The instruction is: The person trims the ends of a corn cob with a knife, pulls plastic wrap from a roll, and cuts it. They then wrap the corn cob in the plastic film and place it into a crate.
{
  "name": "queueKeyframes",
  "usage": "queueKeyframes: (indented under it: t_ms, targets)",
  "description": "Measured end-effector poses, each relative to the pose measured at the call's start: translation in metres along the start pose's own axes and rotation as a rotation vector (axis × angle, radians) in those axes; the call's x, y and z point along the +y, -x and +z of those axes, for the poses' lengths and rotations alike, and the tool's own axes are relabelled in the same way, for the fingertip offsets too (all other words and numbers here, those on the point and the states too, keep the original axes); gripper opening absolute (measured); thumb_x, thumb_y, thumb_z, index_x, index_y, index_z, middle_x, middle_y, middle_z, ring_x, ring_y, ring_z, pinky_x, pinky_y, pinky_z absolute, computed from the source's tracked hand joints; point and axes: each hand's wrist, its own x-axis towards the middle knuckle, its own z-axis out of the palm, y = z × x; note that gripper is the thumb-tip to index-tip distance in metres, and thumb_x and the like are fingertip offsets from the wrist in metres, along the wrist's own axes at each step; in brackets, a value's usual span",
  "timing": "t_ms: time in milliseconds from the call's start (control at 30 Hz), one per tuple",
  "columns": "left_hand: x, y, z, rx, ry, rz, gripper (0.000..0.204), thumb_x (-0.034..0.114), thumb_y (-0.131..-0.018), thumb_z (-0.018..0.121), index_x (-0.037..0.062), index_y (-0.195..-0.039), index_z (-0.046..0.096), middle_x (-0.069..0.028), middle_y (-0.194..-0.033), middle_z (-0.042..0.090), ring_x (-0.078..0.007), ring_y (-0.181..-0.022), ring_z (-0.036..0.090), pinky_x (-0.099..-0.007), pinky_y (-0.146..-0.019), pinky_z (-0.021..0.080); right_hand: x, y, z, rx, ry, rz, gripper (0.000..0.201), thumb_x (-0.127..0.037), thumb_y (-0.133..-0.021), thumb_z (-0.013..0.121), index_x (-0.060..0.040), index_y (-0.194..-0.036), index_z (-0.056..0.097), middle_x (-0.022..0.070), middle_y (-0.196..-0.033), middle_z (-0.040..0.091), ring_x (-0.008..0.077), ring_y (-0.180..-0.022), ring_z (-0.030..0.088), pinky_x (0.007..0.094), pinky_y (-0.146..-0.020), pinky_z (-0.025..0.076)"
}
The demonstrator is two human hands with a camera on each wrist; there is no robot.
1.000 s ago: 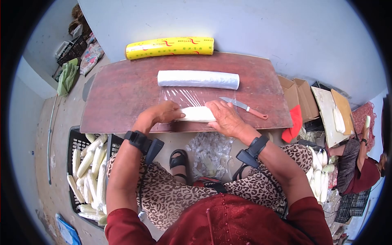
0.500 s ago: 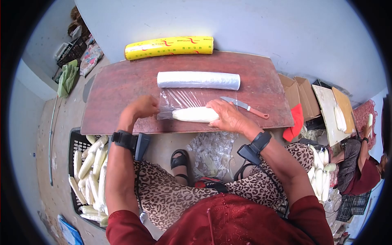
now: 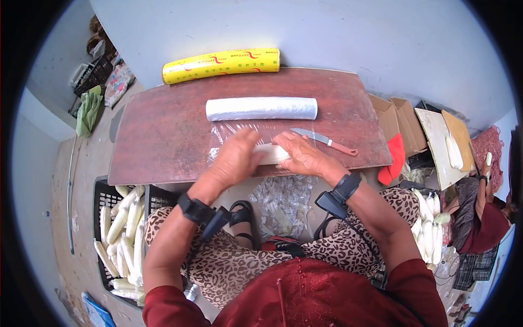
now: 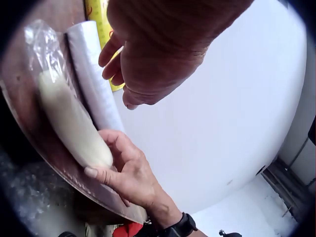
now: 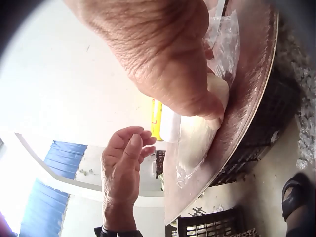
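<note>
A long, pale, smooth vegetable (image 4: 74,123) lies near the table's front edge, with clear cling film (image 3: 218,143) around it. My right hand (image 3: 301,152) grips its right end, thumb (image 4: 101,174) on the near side and fingers beyond. My left hand (image 3: 235,158) is raised over the other end, which it partly hides in the head view. In the right wrist view its fingers (image 5: 129,148) are loosely bent, apart from the vegetable, with nothing between them. Behind lies the white cling film roll (image 3: 261,108), its film stretching toward the vegetable.
A knife (image 3: 327,141) lies right of the film. The yellow printed roll (image 3: 223,65) rests at the table's (image 3: 163,117) back edge. On the left, a black crate (image 3: 103,196) holds several pale vegetables. Cardboard boxes (image 3: 400,122) and another person (image 3: 479,223) are at right.
My left hand let go of the vegetable's left end, moved off leftward, then came back right over it, higher up. My right hand has stayed on the right end.
</note>
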Motion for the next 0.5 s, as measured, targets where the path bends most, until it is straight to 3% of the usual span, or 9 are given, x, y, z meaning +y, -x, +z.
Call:
queueKeyframes:
  t_ms: [33, 133, 367, 500]
  targets:
    - [0.007, -0.001, 0.008, -0.158, -0.037, -0.058, 0.046, 0.013, -0.077, 0.069, -0.0022, -0.116, 0.05, -0.0225, -0.109, 0.054, -0.0397, -0.099, 0.055, -0.0432, -0.088, 0.045, 0.0, 0.0, 0.0, 0.003, -0.001, -0.005, 0.05, -0.018, -0.074, 0.071, -0.0091, -0.118, 0.049, 0.0105, -0.116, 0.049, 0.0308, -0.114, 0.047, 0.0458, -0.09, 0.037]
    - [0.007, 0.007, 0.031, -0.146, -0.271, 0.07, 0.051, 0.018, -0.075, 0.072, -0.0018, -0.116, 0.049, -0.02, -0.11, 0.055, -0.0362, -0.103, 0.054, -0.0434, -0.091, 0.043, -0.004, 0.001, -0.002, 0.01, -0.007, 0.01, 0.051, -0.017, -0.074, 0.07, -0.0104, -0.119, 0.048, 0.0097, -0.117, 0.047, 0.0309, -0.114, 0.046, 0.0463, -0.09, 0.037]
    - [-0.009, 0.006, 0.039, -0.225, -0.309, -0.135, 0.053, 0.03, -0.075, 0.073, 0.0004, -0.114, 0.052, -0.0135, -0.106, 0.058, -0.03, -0.104, 0.055, -0.0413, -0.087, 0.043, -0.006, 0.003, -0.002, -0.009, 0.019, 0.057, 0.055, -0.012, -0.072, 0.072, -0.013, -0.121, 0.047, 0.0091, -0.117, 0.047, 0.0303, -0.114, 0.047, 0.046, -0.091, 0.037]
    - [-0.013, 0.005, 0.031, -0.265, -0.302, -0.176, 0.047, 0.034, -0.076, 0.072, 0.0006, -0.103, 0.053, -0.0168, -0.104, 0.059, -0.0338, -0.104, 0.056, -0.0433, -0.089, 0.043, -0.002, 0.003, -0.001, -0.006, -0.028, 0.083, 0.055, -0.011, -0.072, 0.072, -0.0124, -0.12, 0.047, 0.0092, -0.117, 0.048, 0.0306, -0.114, 0.047, 0.0461, -0.092, 0.038]
